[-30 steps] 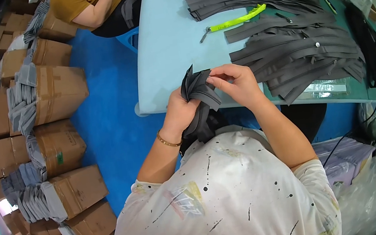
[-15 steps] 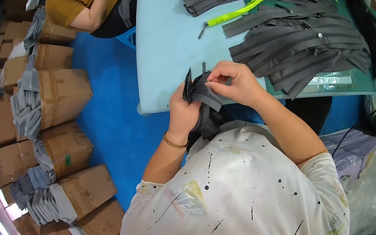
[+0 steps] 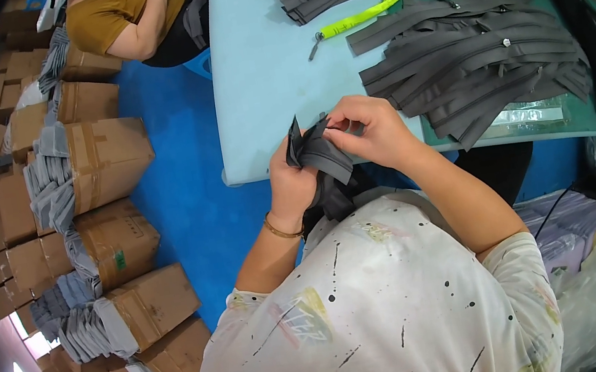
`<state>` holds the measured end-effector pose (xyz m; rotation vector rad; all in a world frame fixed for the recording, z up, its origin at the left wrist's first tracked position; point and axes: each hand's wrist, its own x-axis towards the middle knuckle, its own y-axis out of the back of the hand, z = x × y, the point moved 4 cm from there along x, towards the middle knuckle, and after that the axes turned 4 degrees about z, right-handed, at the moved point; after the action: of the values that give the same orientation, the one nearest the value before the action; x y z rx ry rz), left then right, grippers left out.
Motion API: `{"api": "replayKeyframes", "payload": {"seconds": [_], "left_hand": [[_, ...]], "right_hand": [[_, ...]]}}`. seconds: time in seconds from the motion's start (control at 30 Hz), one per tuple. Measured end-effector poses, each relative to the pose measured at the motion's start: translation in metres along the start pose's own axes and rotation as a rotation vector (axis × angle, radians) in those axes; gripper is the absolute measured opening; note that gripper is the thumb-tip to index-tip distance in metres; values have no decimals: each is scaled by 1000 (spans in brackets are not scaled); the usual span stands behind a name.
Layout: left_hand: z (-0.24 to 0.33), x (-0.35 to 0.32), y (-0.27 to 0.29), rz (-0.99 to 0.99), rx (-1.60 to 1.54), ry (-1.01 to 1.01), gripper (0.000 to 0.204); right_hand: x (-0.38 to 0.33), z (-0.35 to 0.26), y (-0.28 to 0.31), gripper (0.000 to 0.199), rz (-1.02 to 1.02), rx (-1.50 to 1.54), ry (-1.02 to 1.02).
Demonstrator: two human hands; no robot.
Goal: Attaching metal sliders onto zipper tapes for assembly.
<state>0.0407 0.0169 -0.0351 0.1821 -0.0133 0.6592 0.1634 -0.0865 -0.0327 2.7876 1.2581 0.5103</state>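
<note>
A person's left-hand grip (image 3: 293,184) clasps a folded bunch of dark grey zipper strips (image 3: 326,157) by the near edge of a pale blue and green worktop (image 3: 258,76); the right-hand grip (image 3: 376,130) pinches its upper end. Beyond, a neon-yellow strap (image 3: 365,16) lies near piled dark grey fabric strips (image 3: 476,63). Brown cardboard boxes (image 3: 110,152) stand at left.

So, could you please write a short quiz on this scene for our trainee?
1. True or false: the left hand grips dark grey zipper strips.
2. Fill in: the bracelet circles the person's ____ wrist.
3. What colour is the strap lying on the table? A) red B) neon yellow C) white

Key: 1. True; 2. left; 3. B
</note>
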Motion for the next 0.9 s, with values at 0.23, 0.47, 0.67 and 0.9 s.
{"api": "replayKeyframes", "payload": {"seconds": [0.23,0.47,0.67,0.9], "left_hand": [[-3,7,3,-105,-128,148,21],[-5,7,7,-107,-79,250,20],[-5,6,6,-80,-42,170,18],[0,9,2,-148,-13,169,22]], "right_hand": [[2,0,3,12,-15,118,-35],[0,-2,4,13,-10,97,-28],[-5,2,-1,12,-10,-3,20],[-5,3,4,13,75,39,-11]]}}
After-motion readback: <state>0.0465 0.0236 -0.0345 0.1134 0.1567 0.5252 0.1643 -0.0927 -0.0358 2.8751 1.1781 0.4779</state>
